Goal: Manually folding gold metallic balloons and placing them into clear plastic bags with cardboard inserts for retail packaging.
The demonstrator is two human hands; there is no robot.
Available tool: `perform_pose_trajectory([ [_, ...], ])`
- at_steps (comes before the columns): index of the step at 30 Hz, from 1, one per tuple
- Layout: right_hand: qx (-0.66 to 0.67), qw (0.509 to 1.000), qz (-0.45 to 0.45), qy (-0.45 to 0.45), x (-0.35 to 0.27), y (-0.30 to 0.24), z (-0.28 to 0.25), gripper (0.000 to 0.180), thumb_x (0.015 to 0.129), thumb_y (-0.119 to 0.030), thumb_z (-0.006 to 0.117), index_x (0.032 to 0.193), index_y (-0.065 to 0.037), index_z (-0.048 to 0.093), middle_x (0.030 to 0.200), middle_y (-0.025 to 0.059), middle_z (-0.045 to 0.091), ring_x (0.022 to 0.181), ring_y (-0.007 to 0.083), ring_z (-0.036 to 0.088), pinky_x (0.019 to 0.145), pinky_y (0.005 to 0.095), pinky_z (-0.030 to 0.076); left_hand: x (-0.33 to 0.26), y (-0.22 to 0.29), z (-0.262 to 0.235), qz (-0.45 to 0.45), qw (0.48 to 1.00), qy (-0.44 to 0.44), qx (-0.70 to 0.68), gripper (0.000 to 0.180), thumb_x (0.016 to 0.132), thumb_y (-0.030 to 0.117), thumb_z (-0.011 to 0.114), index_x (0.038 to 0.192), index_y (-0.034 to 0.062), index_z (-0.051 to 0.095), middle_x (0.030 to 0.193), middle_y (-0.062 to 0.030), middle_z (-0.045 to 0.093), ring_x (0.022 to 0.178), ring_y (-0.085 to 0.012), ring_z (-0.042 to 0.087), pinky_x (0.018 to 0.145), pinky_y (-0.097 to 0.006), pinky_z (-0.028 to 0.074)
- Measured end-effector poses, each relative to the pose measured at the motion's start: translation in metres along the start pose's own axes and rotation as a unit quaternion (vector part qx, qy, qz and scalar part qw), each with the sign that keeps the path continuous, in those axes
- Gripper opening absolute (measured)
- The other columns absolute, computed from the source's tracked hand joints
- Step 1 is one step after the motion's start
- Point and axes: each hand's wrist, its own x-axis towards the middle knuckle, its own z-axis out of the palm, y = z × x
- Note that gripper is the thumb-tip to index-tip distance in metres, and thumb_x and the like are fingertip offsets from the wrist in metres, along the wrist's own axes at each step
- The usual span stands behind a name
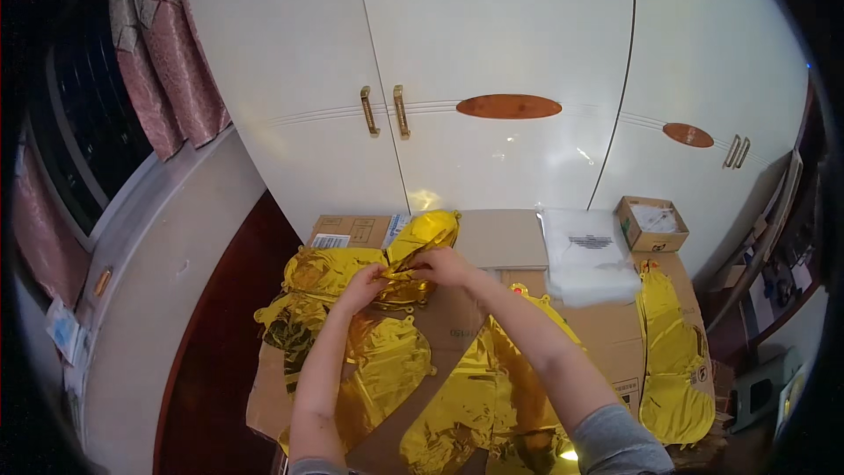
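- Head view: gold foil piece (427, 237) bunched at the rear of the cardboard-covered desk (608, 334), left of centre, partly raised, close in front of the white wardrobe (492, 26).
- Left hand (367, 286) pinching the lower side of that foil; right hand (442, 266) closed on it from the right, fingers curled over the folds, just beside the left.
- Judging the step as gathering or folding: best done with light fingertip pressure, one hand pinning a crease while smoothing with the other, edges kept lined up, trapped air pressed out slowly; risk of tearing thin film at the small tabs if tugged.
- Counted: two hands, both occupied; one foil piece between them; one separate gold sheet (673, 369) at the right; at least one more at centre (466, 387); several overlapping at the left (391, 356), impossible to count exactly.
- Also counted: one small open box (658, 241) with whitish contents; one clear plastic bag pile (589, 255), number of bags impossible to tell; four wardrobe handles (401, 113); two brown oval inlays (508, 106).
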Motion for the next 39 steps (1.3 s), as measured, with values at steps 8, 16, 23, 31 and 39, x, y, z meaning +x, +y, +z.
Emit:
perform_pose_trajectory([
  [8,-0.040,0.999,0.014,0.018,0.008,0.025,0.011,0.029,0.090,-0.037,0.060,0.103,-0.013,0.069,0.093,0.0091,0.071,0.090,0.0303,0.067,0.082,0.0436,0.050,-0.003,0.015,0.004,-0.039,0.996,-0.012,-0.079,0.019,0.091,0.011,0.065,0.106,0.0003,0.059,0.095,-0.0046,0.063,0.088,-0.0126,0.058,0.077,-0.027,0.046],
  [16,-0.021,0.997,0.019,0.074,0.012,0.014,0.021,0.026,0.089,-0.032,0.061,0.100,-0.010,0.069,0.093,0.0126,0.069,0.088,0.0334,0.065,0.078,0.0454,0.049,0.004,-0.002,0.004,-0.020,0.993,0.011,-0.117,0.020,0.096,0.021,0.061,0.098,0.0018,0.061,0.077,0.0020,0.054,0.069,-0.0085,0.047,0.062,-0.026,0.040],
  [23,-0.067,0.989,-0.053,0.122,0.000,-0.004,0.017,0.021,0.084,-0.031,0.067,0.097,-0.013,0.070,0.095,0.0025,0.064,0.097,0.0262,0.059,0.085,0.0409,0.040,0.002,-0.008,0.001,-0.053,0.992,0.014,-0.110,0.017,0.095,0.017,0.062,0.095,0.0010,0.059,0.078,0.0018,0.055,0.069,-0.0074,0.047,0.062,-0.025,0.040],
  [31,-0.149,0.967,-0.101,0.183,-0.002,-0.007,0.026,0.013,0.080,-0.021,0.068,0.091,-0.014,0.071,0.091,0.0005,0.062,0.094,0.0208,0.057,0.082,0.0388,0.039,0.008,-0.010,0.001,-0.054,0.991,0.032,-0.120,0.014,0.096,0.016,0.059,0.092,0.0021,0.058,0.078,0.0019,0.055,0.070,-0.0079,0.048,0.064,-0.026,0.040],
  [39,-0.129,0.949,-0.136,0.254,-0.025,-0.019,0.030,0.007,0.079,-0.016,0.068,0.083,-0.011,0.069,0.084,0.0029,0.063,0.085,0.0221,0.059,0.079,0.0375,0.041,0.009,-0.020,0.006,-0.031,0.980,0.045,-0.193,0.014,0.097,0.016,0.057,0.097,0.0023,0.057,0.079,0.0028,0.053,0.070,-0.0089,0.046,0.064,-0.026,0.039],
])
